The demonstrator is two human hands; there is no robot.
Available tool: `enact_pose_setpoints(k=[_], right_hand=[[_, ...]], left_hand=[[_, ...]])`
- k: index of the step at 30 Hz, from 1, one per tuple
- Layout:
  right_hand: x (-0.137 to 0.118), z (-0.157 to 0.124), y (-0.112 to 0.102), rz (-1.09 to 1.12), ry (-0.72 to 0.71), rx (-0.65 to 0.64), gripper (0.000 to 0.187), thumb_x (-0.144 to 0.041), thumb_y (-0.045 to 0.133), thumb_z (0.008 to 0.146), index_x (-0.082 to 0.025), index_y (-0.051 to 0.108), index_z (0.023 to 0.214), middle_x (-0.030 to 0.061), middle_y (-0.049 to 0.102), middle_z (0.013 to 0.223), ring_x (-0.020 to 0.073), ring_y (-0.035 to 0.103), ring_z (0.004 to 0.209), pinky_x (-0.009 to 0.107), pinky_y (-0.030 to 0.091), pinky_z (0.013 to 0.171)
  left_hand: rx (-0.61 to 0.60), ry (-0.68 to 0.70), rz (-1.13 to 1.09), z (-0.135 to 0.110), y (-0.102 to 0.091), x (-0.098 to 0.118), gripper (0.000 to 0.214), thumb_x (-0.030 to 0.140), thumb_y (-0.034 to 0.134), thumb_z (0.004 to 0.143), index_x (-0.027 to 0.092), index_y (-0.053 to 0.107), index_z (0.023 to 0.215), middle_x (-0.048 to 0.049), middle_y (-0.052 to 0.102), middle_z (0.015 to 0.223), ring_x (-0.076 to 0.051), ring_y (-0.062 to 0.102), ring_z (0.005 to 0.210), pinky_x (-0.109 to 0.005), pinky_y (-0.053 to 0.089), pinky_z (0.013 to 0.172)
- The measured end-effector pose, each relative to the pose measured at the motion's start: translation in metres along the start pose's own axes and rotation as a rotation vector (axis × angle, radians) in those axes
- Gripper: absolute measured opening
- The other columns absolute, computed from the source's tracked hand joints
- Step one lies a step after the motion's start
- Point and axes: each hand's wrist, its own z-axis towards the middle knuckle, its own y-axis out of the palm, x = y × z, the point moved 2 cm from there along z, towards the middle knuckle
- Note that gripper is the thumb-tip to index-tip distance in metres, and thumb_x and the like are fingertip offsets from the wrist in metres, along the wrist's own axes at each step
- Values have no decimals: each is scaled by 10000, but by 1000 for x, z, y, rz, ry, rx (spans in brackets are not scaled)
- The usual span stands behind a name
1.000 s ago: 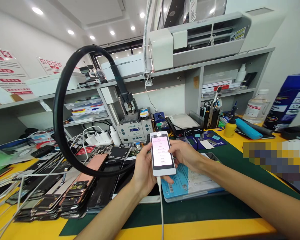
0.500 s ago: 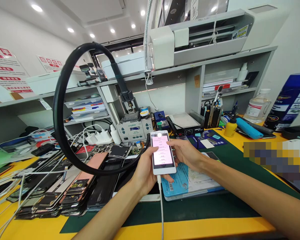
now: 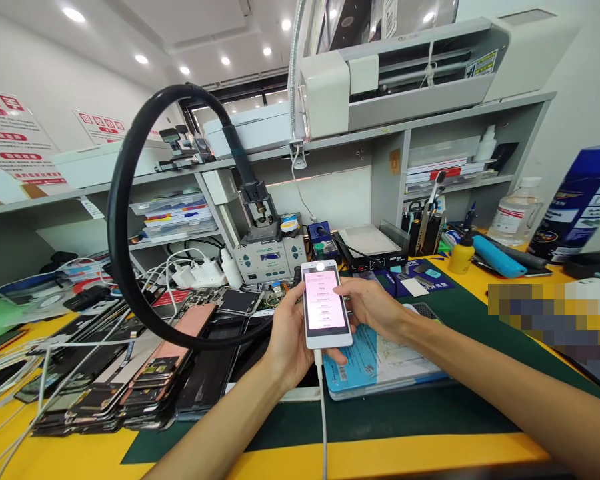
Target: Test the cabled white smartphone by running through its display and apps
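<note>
At the far left we are seeing white cables (image 3: 43, 373) lying on the yellow desk (image 3: 100, 453), and beside them flat phone parts (image 3: 150, 383) are lying in piles. A black hose (image 3: 114, 220) is making a big loop above these parts; to its right, a grey machine (image 3: 263, 263) is standing. In the middle, our left hand (image 3: 290, 333) is holding a white phone (image 3: 324, 307) above the desk, its grip fitting narrowly around the left side and underneath. The screen is glowing, and a white wire (image 3: 323, 400) is hanging from the bottom end. Our right hand (image 3: 373, 303) is touching the right edge; how firmly this grip is holding, we cannot tell. Below it, a blue and white pack (image 3: 355, 373) is lying on a green mat (image 3: 400, 417). Further right, a yellow bottle (image 3: 461, 259), a clear jug (image 3: 511, 217) and a blue can (image 3: 575, 207) are standing.
</note>
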Motion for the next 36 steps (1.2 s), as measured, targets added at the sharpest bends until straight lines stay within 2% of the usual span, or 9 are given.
enact_pose_setpoints(k=[5, 8, 11, 13, 16, 26, 36], right_hand=[[-3, -2, -1, -55, 7, -79, 430, -124, 602, 693, -165, 578, 1120, 18, 619, 763, 131, 519, 598, 240, 391, 494], [-4, -3, -1, -50, 18, -84, 359, -178, 595, 764, -167, 577, 1122, 40, 637, 812, 143, 542, 643, 241, 393, 499], [-4, -2, -1, -50, 21, -56, 236, -282, 530, 862, -147, 599, 1044, 57, 623, 787, 155, 543, 652, 243, 381, 484], [-3, -1, 0, -55, 17, -42, 248, -344, 508, 895, -138, 604, 994, 58, 608, 764, 159, 537, 643, 245, 379, 475], [-1, 0, 0, -50, 18, -31, 284, -394, 517, 906, -139, 604, 996, 56, 602, 764, 156, 524, 627, 245, 375, 463], [0, 2, -1, -19, 26, -3, 261, -370, 508, 918, -142, 608, 995, 47, 582, 740, 151, 515, 597, 236, 376, 432], [3, 3, -2, -32, 38, 18, 326, -429, 476, 938, -145, 596, 1042, 72, 615, 790, 166, 541, 626, 239, 396, 431]], left_hand=[[34, 14, -36, -2, 0, 0, 579, 514, 441, 933, 105, 561, 1323, -157, 710, 954, -276, 703, 804, -321, 590, 519], [35, 15, -46, -2, 1, -1, 592, 527, 427, 937, 109, 553, 1337, -152, 712, 960, -275, 704, 814, -328, 594, 548], [14, 21, -47, -3, 3, -1, 586, 519, 423, 943, 117, 540, 1353, -147, 715, 962, -271, 704, 815, -331, 596, 562], [3, 27, -42, -3, 3, -1, 580, 512, 421, 946, 119, 535, 1358, -145, 715, 959, -267, 704, 812, -330, 596, 565], [-1, 30, -30, -2, 3, 0, 580, 514, 415, 948, 119, 535, 1356, -144, 714, 953, -264, 703, 809, -327, 595, 565], [-14, 31, -13, -2, 5, 0, 565, 491, 429, 947, 118, 515, 1363, -142, 707, 951, -253, 703, 797, -318, 595, 569], [-30, 30, -8, -1, 4, -1, 574, 503, 418, 950, 103, 531, 1347, -144, 713, 946, -258, 707, 816, -319, 603, 577]])
